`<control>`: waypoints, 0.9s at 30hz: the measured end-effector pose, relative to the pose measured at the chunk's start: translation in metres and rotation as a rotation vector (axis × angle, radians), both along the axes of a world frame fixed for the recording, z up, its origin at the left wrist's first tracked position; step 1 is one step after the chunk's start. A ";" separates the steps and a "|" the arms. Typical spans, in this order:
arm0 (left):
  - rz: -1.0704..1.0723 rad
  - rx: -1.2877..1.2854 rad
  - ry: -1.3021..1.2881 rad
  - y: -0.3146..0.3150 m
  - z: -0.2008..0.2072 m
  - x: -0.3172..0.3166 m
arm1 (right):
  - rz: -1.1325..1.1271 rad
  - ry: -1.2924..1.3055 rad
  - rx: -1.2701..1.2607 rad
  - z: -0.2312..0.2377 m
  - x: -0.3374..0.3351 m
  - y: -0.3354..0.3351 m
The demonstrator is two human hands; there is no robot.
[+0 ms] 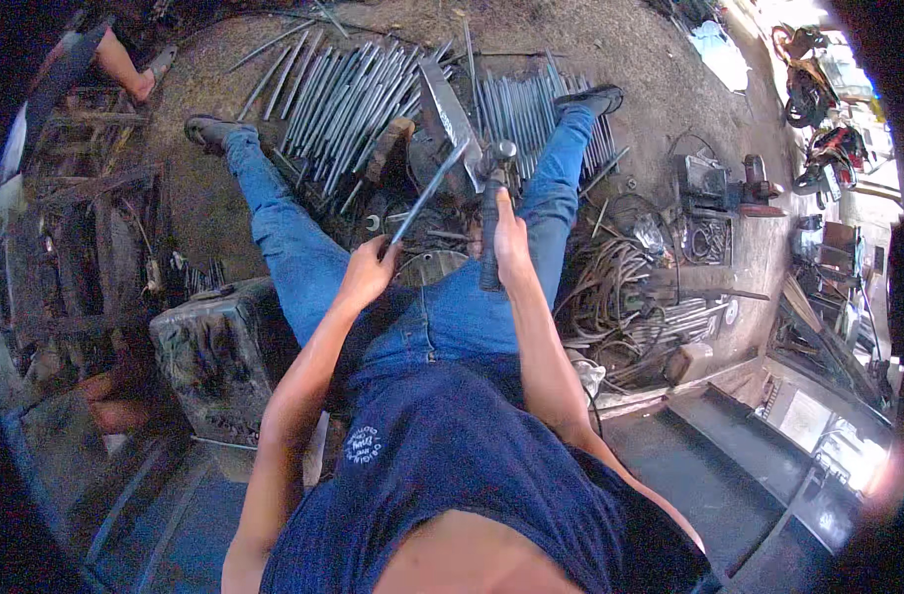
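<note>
My left hand is closed round the near end of a metal rod, which slants up to the right. My right hand grips the dark handle of a hammer; its head points away from me, near the rod's far end. Just beyond the rod and hammer lies a long flat metal bar. Between my legs stand a wooden block and an open-ended wrench. Many cut rods lie side by side on the ground in a left row and a right row.
A dark, worn box stands beside my left thigh. Coiled cable lies to my right, with a machine beyond it. Another person's leg shows at far left. Motorcycles stand at far right.
</note>
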State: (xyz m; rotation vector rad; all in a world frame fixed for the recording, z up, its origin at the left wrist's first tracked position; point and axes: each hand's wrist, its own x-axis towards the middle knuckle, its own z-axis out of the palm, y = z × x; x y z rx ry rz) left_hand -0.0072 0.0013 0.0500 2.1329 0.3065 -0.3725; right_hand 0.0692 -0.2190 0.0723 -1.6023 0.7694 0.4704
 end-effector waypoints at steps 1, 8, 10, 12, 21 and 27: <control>-0.045 0.038 -0.011 0.000 -0.001 0.001 | -0.021 0.018 0.077 -0.009 -0.001 -0.007; -0.019 -0.009 -0.020 0.005 -0.005 0.001 | -0.033 -0.213 0.257 0.107 0.040 -0.011; -0.013 -0.062 0.037 0.008 -0.004 0.003 | -0.021 -0.598 0.152 0.173 0.050 -0.011; -0.008 -0.039 -0.034 0.004 0.004 0.003 | -0.145 -0.782 0.194 0.214 0.066 -0.006; 0.018 0.051 -0.034 0.003 0.018 -0.002 | -0.019 -0.107 0.211 0.017 0.046 0.026; 0.068 -0.073 0.079 0.003 0.018 -0.001 | -0.019 -0.009 0.194 0.019 0.001 0.008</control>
